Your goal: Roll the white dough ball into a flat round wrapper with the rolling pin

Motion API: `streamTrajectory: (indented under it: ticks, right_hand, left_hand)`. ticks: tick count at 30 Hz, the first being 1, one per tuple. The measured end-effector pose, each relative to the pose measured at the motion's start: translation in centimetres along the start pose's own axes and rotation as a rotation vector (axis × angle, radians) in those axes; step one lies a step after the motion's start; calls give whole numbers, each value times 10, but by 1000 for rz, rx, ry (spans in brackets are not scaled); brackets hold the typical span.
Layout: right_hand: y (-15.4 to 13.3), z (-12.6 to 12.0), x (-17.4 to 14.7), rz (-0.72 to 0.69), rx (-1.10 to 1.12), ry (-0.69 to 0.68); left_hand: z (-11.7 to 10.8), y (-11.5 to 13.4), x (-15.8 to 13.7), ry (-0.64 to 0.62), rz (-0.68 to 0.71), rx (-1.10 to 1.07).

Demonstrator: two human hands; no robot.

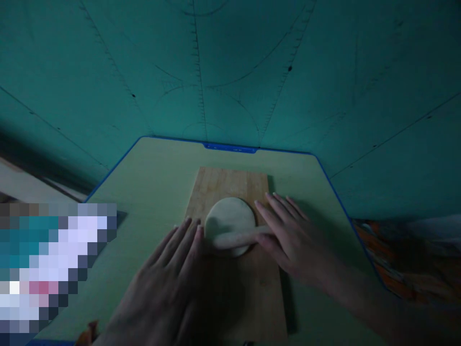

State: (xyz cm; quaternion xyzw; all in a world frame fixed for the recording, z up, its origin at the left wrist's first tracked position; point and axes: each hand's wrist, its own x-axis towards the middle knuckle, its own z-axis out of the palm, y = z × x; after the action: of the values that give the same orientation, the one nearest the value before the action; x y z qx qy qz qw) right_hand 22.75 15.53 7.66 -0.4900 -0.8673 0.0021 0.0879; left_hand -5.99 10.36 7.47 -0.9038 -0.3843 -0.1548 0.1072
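Observation:
A round, flat sheet of dough (230,216) lies on a wooden cutting board (234,181). Across its near part rests a pale wooden rolling pin (236,238), slightly slanted. My right hand (288,235) bears down over the pin's right end, which runs between thumb and index finger; the other fingers reach forward past the board's right edge. On the opposite side, my left hand (173,269) is at the pin's left end, its fingers stretched forward beside the dough. That end of the pin is blurred and partly hidden by the hand.
The board lies on a light table (154,178) with a blue rim. Behind stands a green wall (230,62) with dark drawn lines. A pixelated flat object (54,259) covers the table's left side. Orange patterned material (392,264) shows beyond the right edge.

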Motion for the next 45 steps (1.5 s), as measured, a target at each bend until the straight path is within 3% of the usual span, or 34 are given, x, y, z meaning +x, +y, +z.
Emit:
streamTrajectory:
  ticks: [4,10,13,21,24,31,35,39,45]
  right_hand:
    - [-5,-3,-9,-29,33,12]
    - [4,11,14,-25,62,32]
    - [13,15,37,-23,53,23]
    - [32,14,101,144,107,-108]
    - [27,12,87,133,118,-84]
    - [3,3,-7,-75,60,-29]
    - [-6,0,-35,-108,21,-28]
    - [-5,4,-24,-69,13,-8]
    - [27,13,44,-19,85,4]
  left_hand:
    - [2,9,-16,-21,8,60]
    - [17,2,12,-18,-89,155]
    - [21,-11,30,-32,-145,152]
    - [36,-59,72,-206,-339,44]
    - [31,-48,66,-187,-310,49]
    - [7,11,17,-74,-98,134]
    - [8,18,3,-69,-26,178]
    - [15,8,12,-63,-58,147]
    - [33,-34,59,-115,-200,75]
